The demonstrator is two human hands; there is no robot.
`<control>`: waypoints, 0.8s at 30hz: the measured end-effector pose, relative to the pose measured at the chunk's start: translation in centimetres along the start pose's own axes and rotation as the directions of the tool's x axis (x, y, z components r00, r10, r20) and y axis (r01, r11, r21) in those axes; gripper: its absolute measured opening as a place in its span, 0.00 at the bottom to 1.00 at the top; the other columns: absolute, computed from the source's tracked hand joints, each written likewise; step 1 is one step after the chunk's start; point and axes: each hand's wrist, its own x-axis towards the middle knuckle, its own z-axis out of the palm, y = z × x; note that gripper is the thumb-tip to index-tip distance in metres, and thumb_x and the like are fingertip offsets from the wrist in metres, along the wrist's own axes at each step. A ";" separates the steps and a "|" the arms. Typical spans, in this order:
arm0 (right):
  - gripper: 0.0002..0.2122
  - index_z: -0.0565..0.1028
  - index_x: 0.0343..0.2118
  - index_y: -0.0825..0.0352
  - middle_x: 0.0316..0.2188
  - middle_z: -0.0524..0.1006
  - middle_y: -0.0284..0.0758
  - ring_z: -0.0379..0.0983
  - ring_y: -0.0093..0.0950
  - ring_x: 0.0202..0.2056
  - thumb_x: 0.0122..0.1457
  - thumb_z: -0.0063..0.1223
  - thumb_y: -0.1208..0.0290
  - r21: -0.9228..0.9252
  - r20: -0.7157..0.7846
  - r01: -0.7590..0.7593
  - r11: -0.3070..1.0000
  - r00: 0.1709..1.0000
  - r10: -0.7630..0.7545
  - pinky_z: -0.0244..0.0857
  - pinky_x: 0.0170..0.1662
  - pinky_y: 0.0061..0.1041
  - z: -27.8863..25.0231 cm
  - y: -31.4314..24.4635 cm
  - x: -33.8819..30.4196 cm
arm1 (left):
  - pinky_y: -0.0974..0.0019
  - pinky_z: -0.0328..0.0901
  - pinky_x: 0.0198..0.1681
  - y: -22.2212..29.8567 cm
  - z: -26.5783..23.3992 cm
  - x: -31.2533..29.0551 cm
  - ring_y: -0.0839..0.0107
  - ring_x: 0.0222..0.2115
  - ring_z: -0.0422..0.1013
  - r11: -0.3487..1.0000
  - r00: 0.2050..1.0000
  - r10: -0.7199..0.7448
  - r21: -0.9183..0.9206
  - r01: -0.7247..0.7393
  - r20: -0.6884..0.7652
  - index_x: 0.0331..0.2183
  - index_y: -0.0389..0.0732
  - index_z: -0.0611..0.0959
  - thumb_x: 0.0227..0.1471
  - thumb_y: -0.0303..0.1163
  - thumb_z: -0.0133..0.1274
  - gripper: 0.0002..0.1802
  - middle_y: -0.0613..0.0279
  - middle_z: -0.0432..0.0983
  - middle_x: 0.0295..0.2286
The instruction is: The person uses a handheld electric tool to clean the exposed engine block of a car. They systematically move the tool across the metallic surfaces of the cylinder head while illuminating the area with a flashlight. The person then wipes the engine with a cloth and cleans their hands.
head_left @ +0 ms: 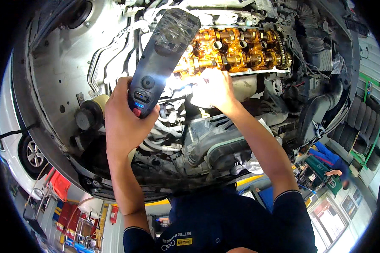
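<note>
My left hand (124, 118) is wrapped round the lower end of a long black work light (162, 50). Small blue indicator lights and a red button show near the grip. Its glare falls on the open engine's cylinder head (230, 61), where golden, oil-coated camshafts lie exposed. At the near edge of that head is my right hand (217, 90), fingers curled inward and partly washed out by the glare. What it grips, if anything, I cannot make out. A timing chain (282, 50) runs at the head's right end.
Hoses and pipes (166, 126) crowd the space between my arms. A dark reservoir cap (88, 114) is left of my left wrist, and a ribbed air duct (316, 46) stands at right. Farther off are a white car (12, 109), stacked tyres (359, 118) and another person (335, 162).
</note>
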 end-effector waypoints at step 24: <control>0.10 0.84 0.28 0.65 0.25 0.82 0.45 0.81 0.45 0.29 0.59 0.56 0.66 0.016 -0.003 0.176 0.984 0.984 -0.176 0.75 0.36 0.43 0.7 -0.4 -0.5 | 0.58 0.69 0.33 -0.3 0.0 -0.1 0.55 0.29 0.75 0.999 0.999 -0.043 -0.018 0.044 0.029 0.46 0.38 0.76 0.40 0.29 0.70 0.30 0.52 0.77 0.30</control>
